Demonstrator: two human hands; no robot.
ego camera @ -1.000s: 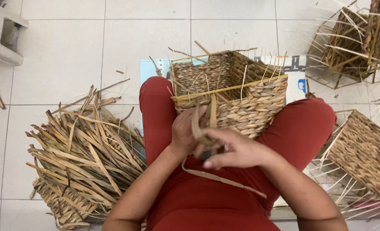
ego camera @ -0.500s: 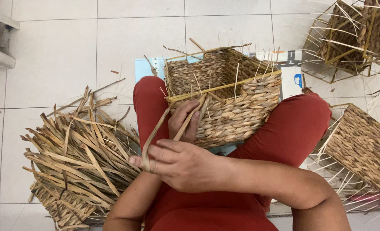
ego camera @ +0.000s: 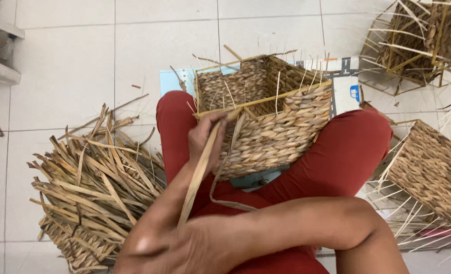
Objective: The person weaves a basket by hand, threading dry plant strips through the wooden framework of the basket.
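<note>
A flat printed sheet (ego camera: 344,81), pale blue and white with small coloured pictures, lies on the tiled floor (ego camera: 83,61) beneath the woven basket (ego camera: 266,116).

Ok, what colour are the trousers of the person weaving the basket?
Red trousers, plain with no pattern, seen clearly in the head view, under the tan woven basket.

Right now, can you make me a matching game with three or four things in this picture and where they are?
Things:
1. woven basket
2. pile of dried strips
3. left hand
4. right hand

Places:
A. on the floor tiles beside the red-clad leg
B. at the bottom edge, pulling a long strip
C. on the lap, between the knees
D. against the basket's near corner

Pairs: 1-C, 2-A, 3-D, 4-B
</note>
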